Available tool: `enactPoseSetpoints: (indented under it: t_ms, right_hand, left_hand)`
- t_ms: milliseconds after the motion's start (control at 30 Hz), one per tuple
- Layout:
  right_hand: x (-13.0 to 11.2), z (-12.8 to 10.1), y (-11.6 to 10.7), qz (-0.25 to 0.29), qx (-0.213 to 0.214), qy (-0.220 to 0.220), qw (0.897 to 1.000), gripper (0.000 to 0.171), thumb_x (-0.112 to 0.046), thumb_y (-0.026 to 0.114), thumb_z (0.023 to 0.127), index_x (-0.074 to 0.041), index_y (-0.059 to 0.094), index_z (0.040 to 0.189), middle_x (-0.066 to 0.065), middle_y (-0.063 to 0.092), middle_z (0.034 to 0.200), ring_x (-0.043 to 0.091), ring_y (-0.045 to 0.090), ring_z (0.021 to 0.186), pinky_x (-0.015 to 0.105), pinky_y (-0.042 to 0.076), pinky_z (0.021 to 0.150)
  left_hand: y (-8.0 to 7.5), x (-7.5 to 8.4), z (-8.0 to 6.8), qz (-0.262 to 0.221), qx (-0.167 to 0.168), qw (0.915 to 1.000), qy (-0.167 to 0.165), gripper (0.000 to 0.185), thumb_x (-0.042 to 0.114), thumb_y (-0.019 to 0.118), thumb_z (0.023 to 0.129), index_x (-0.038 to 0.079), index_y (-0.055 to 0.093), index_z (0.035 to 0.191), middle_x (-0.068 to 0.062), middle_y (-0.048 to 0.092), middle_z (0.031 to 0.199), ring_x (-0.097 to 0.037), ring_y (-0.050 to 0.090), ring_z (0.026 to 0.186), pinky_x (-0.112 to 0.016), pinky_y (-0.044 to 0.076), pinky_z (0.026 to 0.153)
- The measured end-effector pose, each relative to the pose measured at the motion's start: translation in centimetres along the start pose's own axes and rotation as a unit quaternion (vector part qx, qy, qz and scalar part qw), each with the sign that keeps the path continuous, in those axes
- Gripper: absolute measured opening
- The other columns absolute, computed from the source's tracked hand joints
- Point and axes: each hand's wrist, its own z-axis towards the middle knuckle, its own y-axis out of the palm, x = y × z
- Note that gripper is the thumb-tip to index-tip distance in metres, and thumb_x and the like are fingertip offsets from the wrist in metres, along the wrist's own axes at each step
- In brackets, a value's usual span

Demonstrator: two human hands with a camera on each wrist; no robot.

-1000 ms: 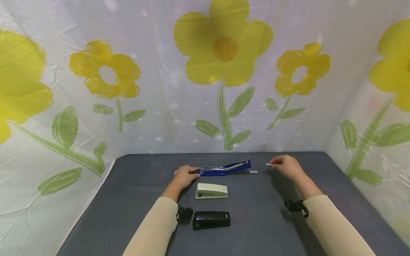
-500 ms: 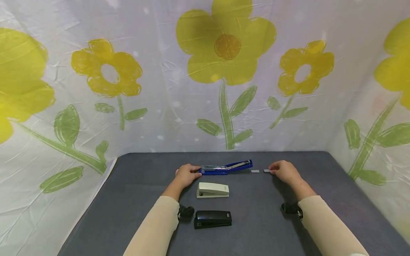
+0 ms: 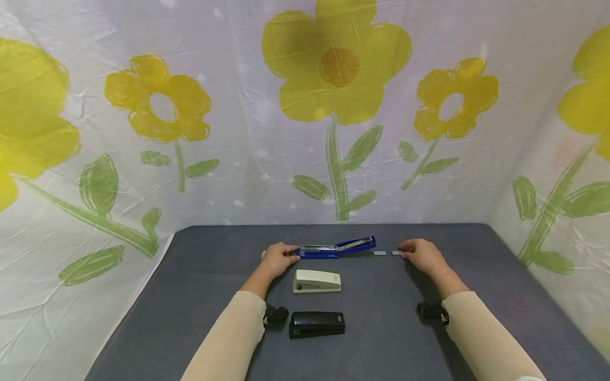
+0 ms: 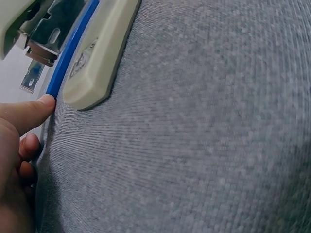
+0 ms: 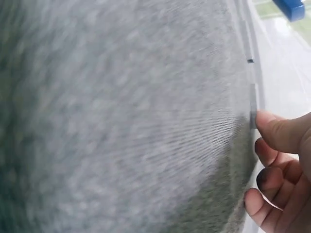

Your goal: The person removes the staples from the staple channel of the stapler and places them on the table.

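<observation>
In the head view a blue stapler (image 3: 318,254) lies opened flat at the back of the table, its top swung out to the right. My left hand (image 3: 276,259) holds its left end; the left wrist view shows the thumb (image 4: 36,112) against the blue base (image 4: 73,46). Farther right, my right hand (image 3: 425,258) pinches the end of a small grey strip of staples (image 3: 396,253), low at the table surface. The right wrist view has the thumb (image 5: 279,130) on that strip. Another strip of staples (image 3: 379,253) lies between it and the stapler.
Nearer on the grey table (image 3: 214,317) a cream stapler (image 3: 316,281) and a black stapler (image 3: 316,324) lie in a column, both closed. Behind the table hangs a white cloth (image 3: 248,159) printed with yellow flowers.
My right hand has brought its strip of staples toward me, roughly into line with the other strip, and now keeps nearly still. The left hand stays on the blue stapler.
</observation>
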Motion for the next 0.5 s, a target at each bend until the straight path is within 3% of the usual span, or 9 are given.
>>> enactPoseSetpoints:
  t_ms: [233,433,500]
  right_hand:
    - [-0.9,-0.3,-0.9,0.035,0.038,-0.011,0.999,0.034,-0.015,0.062,0.104,0.003,0.064,0.132,0.022,0.068,0.113,0.037,0.065,0.098,0.051,0.052,0.078]
    - [-2.8,-0.9,-2.0,0.052,0.062,-0.027,0.996,0.033,-0.017,0.059,0.106,0.001,0.065,0.133,0.019,0.068,0.115,0.031,0.066,0.093,0.047,0.052,0.073]
    - [-3.6,-1.2,-2.3,0.055,0.068,-0.032,0.996,0.032,-0.016,0.059,0.106,0.001,0.066,0.132,0.019,0.068,0.115,0.029,0.066,0.088,0.045,0.051,0.071]
  left_hand:
    - [-0.2,-0.9,0.2,-0.061,-0.013,0.9980,0.015,0.050,0.023,0.074,0.097,0.010,0.061,0.144,0.000,0.053,0.081,-0.017,0.047,0.073,-0.048,0.029,0.087]
    - [-0.4,-2.1,-0.5,-0.143,-0.017,0.9888,0.040,0.047,0.014,0.068,0.101,0.001,0.057,0.145,-0.002,0.060,0.092,-0.018,0.052,0.082,-0.040,0.040,0.079]
    - [-0.5,-2.2,-0.9,-0.151,-0.015,0.9875,0.044,0.041,0.010,0.064,0.102,0.000,0.060,0.142,-0.005,0.062,0.100,-0.019,0.053,0.087,-0.039,0.042,0.079]
